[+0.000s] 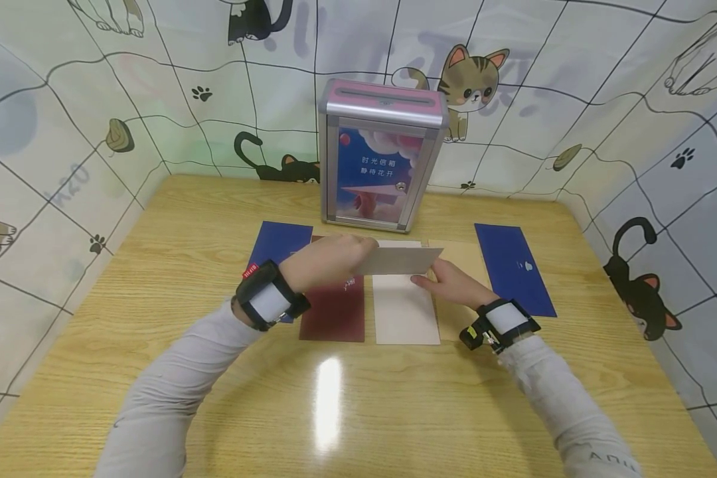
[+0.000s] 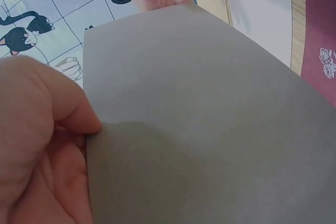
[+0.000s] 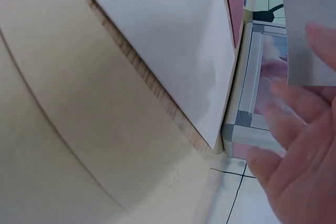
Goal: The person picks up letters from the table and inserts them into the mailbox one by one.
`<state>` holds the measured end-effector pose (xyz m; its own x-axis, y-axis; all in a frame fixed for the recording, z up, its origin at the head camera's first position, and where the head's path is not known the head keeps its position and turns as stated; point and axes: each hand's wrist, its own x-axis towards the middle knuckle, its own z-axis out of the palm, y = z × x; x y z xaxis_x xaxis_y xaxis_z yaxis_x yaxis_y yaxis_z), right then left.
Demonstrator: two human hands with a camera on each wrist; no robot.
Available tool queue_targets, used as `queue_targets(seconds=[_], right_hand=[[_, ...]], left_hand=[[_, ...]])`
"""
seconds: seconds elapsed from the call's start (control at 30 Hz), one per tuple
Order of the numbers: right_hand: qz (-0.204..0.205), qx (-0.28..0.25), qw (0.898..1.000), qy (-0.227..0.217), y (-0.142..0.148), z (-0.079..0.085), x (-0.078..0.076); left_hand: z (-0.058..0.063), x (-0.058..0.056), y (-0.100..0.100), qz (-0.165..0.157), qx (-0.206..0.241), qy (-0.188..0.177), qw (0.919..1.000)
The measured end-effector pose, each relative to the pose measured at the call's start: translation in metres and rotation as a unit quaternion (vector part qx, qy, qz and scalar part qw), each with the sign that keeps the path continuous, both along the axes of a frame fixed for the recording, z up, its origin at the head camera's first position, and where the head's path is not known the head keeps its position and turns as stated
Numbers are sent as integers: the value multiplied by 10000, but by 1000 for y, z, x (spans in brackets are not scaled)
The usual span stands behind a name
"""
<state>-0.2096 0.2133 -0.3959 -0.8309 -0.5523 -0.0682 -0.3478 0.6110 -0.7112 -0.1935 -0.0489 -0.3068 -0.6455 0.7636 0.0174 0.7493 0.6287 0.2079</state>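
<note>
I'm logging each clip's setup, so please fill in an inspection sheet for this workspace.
Surface: wood table, with a streak of glare.
Things: blue sheet, maroon sheet, white sheet, cream sheet and second blue sheet in a row; card held above; box standing behind.
Clutter: nothing seen.
Hands: left hand pinches the card; right hand at its other end, grip unclear.
Cables: nothing seen.
Surroundings: cat-print walls.

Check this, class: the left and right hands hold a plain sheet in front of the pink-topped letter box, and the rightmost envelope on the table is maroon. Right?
Not quite: the rightmost envelope is blue, as the head view shows. The left hand and right hand do hold the plain sheet before the letter box.
</note>
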Motion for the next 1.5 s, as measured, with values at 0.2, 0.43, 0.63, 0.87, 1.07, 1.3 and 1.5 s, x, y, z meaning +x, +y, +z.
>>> queue_targets(seconds=[0.2,0.43,0.63,0.87,1.07,1.3,1.5], right_hand=[[-75,-98,9999,-60,0,1,2],[81,-185,9998,-49,0,2,2],[96,-17,9999,99,2,4,2],[52,211,9994,278,3,12,1],[-105,249,9985,479,8,22,0],[-260,234,9974,628,13,42,-1],[-80,303,9943,1017,15,63,-3]], left_hand=[[0,-1,0,-129,21,161,9998],[-1,-1,0,-75,75,100,9999],[-1,-3,0,102,115,-232,9996],[0,-7,-6,240,229,-455,9984],[-5,-13,-13,356,652,-994,9923],[-13,-23,-21,289,1007,-1131,9880],[-21,-30,-28,157,1386,-1129,9838]])
